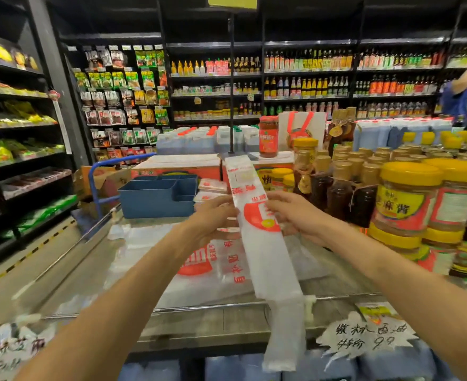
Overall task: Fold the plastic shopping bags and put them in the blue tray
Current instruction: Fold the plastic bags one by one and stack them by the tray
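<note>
Both hands raised over tabletop (227, 320), holding one bag (265, 243) folded into a long narrow strip. Left hand (213, 215) grips strip's left edge, fingers curled round it; right hand (290, 213) pinches right edge, level with the left. Strip runs from above the hands down toward the viewer, lower end hanging past tabletop edge. Flat bags (199, 259) lie spread beneath the hands. Blue tray (155, 196) sits beyond left hand, apart from it. Folded bags (211, 188) stacked between tray and strip. Jars (408, 199) crowd right of right hand
</note>
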